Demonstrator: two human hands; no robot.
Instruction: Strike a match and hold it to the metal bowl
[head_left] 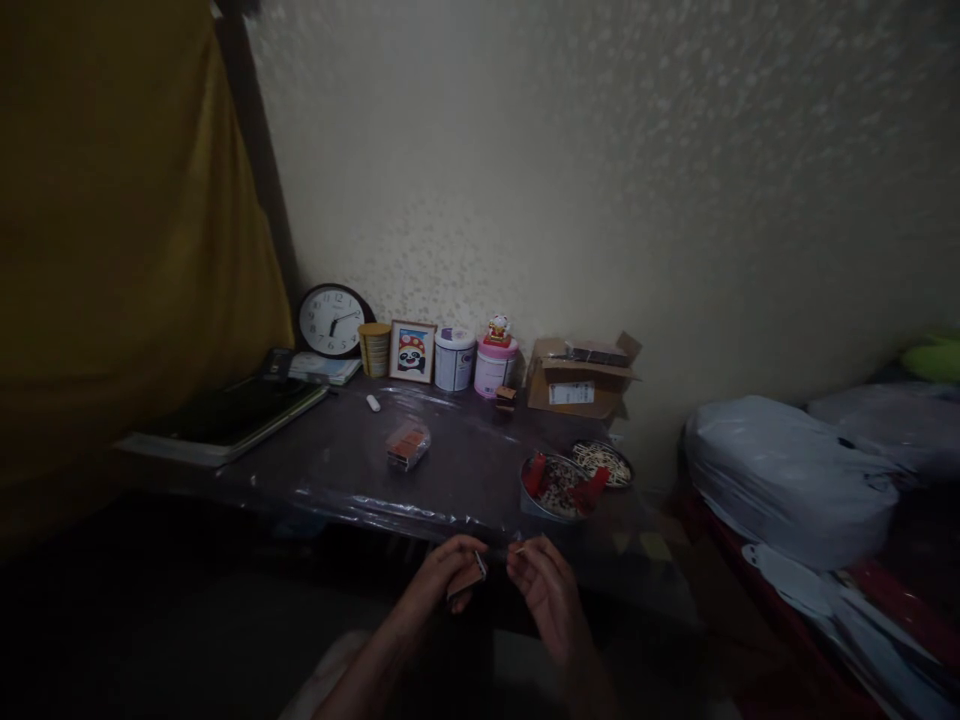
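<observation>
My left hand [442, 575] is closed around a small matchbox [471, 577], held just below the front edge of the dark table [337, 470]. My right hand [546, 590] is close beside it, fingers pinched on a thin stick [519, 549] that looks like a match. The two hands nearly touch. On the table beyond them stands a metal bowl [556, 488] with sticks and red pieces in it, and a second bowl [604, 462] of pale sticks behind it. A plastic-wrapped stack of matchboxes [406, 445] lies mid-table.
Along the wall stand a round clock [331, 320], a yellow tin [374, 348], a panda picture [412, 351], two jars [475, 362] and an open cardboard box [581, 378]. Books [225, 418] lie at the left. Plastic bags [787, 475] sit at the right. The room is dim.
</observation>
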